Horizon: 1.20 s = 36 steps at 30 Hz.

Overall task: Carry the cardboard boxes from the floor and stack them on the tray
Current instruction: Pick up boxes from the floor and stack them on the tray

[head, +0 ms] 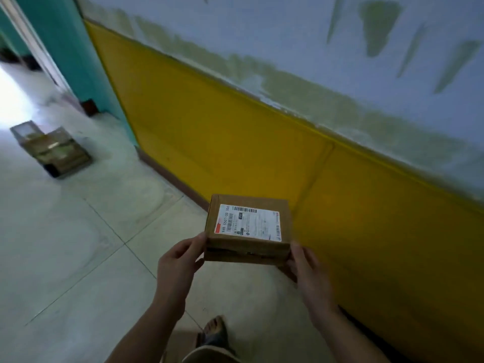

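A small brown cardboard box (247,247) with a white shipping label on top is held in the air in front of me. My left hand (178,263) grips its left side, thumb on the top edge. My right hand (306,263) grips its right side. Far off at the left, a blurred stack of cardboard boxes (52,149) stands on the floor on a dark base that may be the tray; I cannot tell for sure.
A yellow and pale blue wall (262,142) runs along my right side. A teal door frame (76,53) and a bright doorway lie at the far left. Pale floor tiles (78,244) stretch ahead. My sandalled foot (214,334) shows below.
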Tool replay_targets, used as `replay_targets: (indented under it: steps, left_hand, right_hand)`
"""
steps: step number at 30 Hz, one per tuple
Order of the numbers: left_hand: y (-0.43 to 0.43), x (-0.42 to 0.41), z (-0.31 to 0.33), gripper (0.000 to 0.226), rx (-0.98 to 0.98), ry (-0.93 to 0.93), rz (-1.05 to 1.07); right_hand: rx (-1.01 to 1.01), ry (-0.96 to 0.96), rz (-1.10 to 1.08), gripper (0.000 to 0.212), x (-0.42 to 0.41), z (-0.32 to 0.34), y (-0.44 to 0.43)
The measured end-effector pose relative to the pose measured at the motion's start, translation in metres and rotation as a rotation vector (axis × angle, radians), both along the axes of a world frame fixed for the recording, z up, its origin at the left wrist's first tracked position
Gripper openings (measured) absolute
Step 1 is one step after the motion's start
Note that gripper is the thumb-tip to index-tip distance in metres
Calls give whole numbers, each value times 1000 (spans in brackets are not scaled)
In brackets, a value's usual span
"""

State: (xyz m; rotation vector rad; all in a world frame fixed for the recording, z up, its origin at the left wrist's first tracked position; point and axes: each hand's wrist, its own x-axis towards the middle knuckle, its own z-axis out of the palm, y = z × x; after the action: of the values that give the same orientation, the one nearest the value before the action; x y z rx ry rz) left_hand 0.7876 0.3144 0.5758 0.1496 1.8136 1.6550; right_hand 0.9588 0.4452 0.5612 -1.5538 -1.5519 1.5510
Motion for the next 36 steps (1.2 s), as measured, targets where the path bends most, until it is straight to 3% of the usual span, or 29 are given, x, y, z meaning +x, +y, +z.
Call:
replay_targets:
  steps: [7,26,36]
  left_hand:
    - [-23,-144,22,16,-2,67,246]
    - [6,-346,11,19,55,-40,822]
    - [-38,-480,-2,23,-7,-49,990]
  right_hand:
    - [-42,66,239,26,-170,8,20]
    - [-60,123,787,20,-492,5,97]
    - [-18,56,1021,22,-673,-13,57]
